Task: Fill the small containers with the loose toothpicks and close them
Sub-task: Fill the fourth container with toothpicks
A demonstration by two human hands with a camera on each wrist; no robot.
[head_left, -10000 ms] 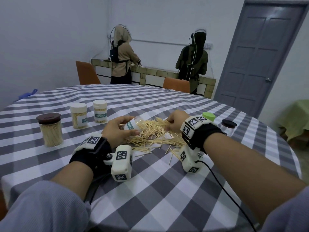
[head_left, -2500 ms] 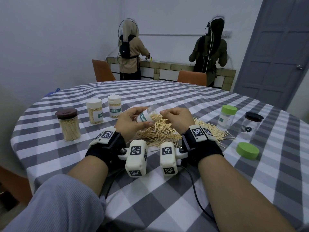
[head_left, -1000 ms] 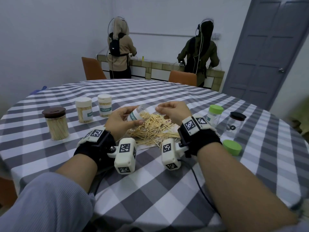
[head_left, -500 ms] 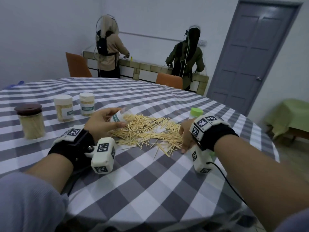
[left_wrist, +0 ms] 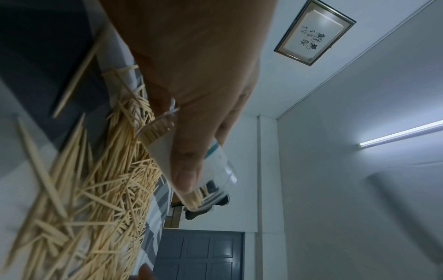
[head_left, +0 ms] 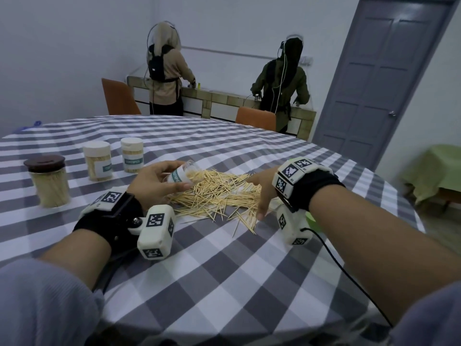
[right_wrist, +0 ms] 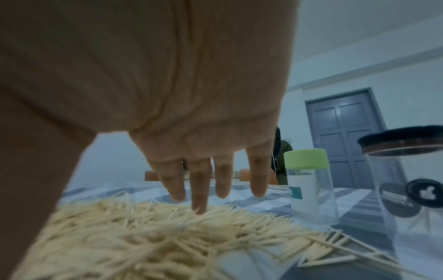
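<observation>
Head view: the left hand (head_left: 152,182) grips a small clear toothpick container (head_left: 183,174), thumb and fingers curled round its labelled body, tilted on its side with the open mouth facing the pile of loose toothpicks (head_left: 219,193) on the checked tablecloth (head_left: 224,265). A few toothpicks lie inside the container. The right hand (head_left: 262,191) holds nothing; its fingers are straight and spread, and they rest on the right edge of the pile. To the left stand a brown-lidded jar (head_left: 47,181) full of toothpicks and two white-capped containers (head_left: 97,161), also filled and closed. Left wrist view: the thumb (left_wrist: 187,161) presses the container's white label, with the scattered toothpicks just below it. Right wrist view: the middle fingertip (right_wrist: 199,204) touches the pile, while the other fingers hover just above it. Beside the pile stand a green-lidded container (right_wrist: 309,181) and a black-lidded clear jar (right_wrist: 412,189), both upright.
</observation>
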